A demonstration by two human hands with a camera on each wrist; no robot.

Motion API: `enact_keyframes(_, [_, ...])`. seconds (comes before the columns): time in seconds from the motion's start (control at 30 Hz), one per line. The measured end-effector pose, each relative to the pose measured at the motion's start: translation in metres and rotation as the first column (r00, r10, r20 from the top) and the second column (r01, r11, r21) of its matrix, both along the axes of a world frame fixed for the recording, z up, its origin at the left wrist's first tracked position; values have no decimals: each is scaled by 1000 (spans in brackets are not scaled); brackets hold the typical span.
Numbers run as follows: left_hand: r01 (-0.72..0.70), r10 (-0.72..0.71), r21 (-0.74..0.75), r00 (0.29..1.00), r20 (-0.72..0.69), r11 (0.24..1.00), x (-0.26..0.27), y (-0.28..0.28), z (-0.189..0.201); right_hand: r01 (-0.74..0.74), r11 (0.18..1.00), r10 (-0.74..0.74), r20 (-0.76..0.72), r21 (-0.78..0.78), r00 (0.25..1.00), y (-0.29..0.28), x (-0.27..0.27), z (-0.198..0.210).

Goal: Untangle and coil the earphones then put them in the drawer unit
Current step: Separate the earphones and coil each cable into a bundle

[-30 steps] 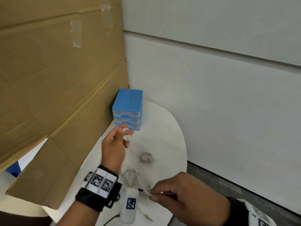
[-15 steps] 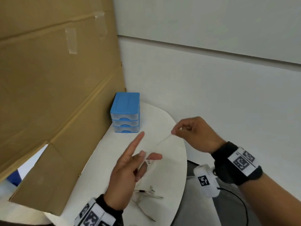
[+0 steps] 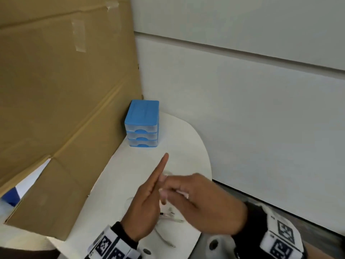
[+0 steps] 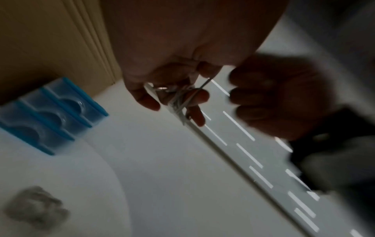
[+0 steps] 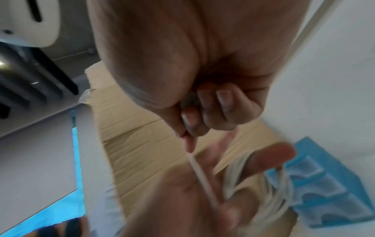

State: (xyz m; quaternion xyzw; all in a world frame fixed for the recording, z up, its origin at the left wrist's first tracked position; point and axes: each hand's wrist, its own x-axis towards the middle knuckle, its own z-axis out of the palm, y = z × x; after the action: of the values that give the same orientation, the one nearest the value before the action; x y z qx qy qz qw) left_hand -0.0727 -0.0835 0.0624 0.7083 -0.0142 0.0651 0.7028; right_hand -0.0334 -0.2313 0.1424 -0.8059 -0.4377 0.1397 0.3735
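The white earphone cable [image 4: 178, 102] is wound in several loops round the fingers of my left hand [image 3: 147, 200], whose index finger [image 3: 162, 165] points straight up. My right hand [image 3: 201, 200], blurred, is right beside it and pinches a taut stretch of the cable [image 5: 201, 174] between thumb and fingertips [image 5: 188, 139]. The rest of the cable [image 3: 169, 217] lies loose on the white table [image 3: 130, 174] under the hands, its plug [image 3: 170, 243] near the front edge. The blue drawer unit [image 3: 142, 124] stands at the table's back, all three drawers closed.
A large cardboard sheet [image 3: 65, 90] leans along the table's left side, touching the drawer unit. A white wall [image 3: 242, 109] runs close behind and to the right. A second, coiled bundle of earphones [image 4: 34, 208] lies on the table between hands and drawers.
My right hand has swung back from the far right to the left hand, bringing the cable with it. The left hand has stayed raised with its index finger out.
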Motion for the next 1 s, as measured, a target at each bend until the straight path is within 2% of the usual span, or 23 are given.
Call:
enact_keyframes(0.07, [-20, 18, -69, 999, -33, 997, -5, -1, 10, 121, 987, -108, -126, 106, 986, 1, 27, -6])
enact_keyframes(0.13, [-12, -7, -234, 997, -81, 972, -5, 3, 23, 244, 961, -214, -209, 130, 954, 0, 45, -20])
enact_keyframes(0.27, [-44, -10, -463, 994, -112, 885, 0, 23, 35, 258, 959, -194, -390, 118, 900, 0, 41, -47])
enact_keyframes(0.37, [-110, 16, -579, 986, -164, 808, 3, 28, 34, 269, 952, -195, -386, 147, 902, 9, 28, -63])
enact_keyframes(0.47, [-143, -5, -683, 978, -210, 717, 6, 26, 30, 369, 909, -275, -387, 193, 880, 21, 18, -72])
enact_keyframes(0.53, [-147, -20, -711, 975, -221, 688, 7, 22, 28, 419, 884, -313, -405, 206, 859, 26, 14, -72])
enact_keyframes(0.6, [-151, -36, -711, 970, -241, 686, 6, 16, 28, 444, 871, -301, -489, 208, 819, 29, 13, -70])
enact_keyframes(0.73, [-183, -27, -708, 961, -274, 682, 6, 10, 27, 578, 770, -246, -710, 270, 659, 34, 16, -68])
enact_keyframes(0.9, [-235, 57, -699, 962, -269, 676, 5, 14, 27, 711, 626, -238, -790, 321, 566, 34, 15, -65])
enact_keyframes(1.0, [-254, 108, -670, 962, -252, 697, 3, 14, 27, 739, 593, -228, -813, 320, 536, 37, 12, -65])
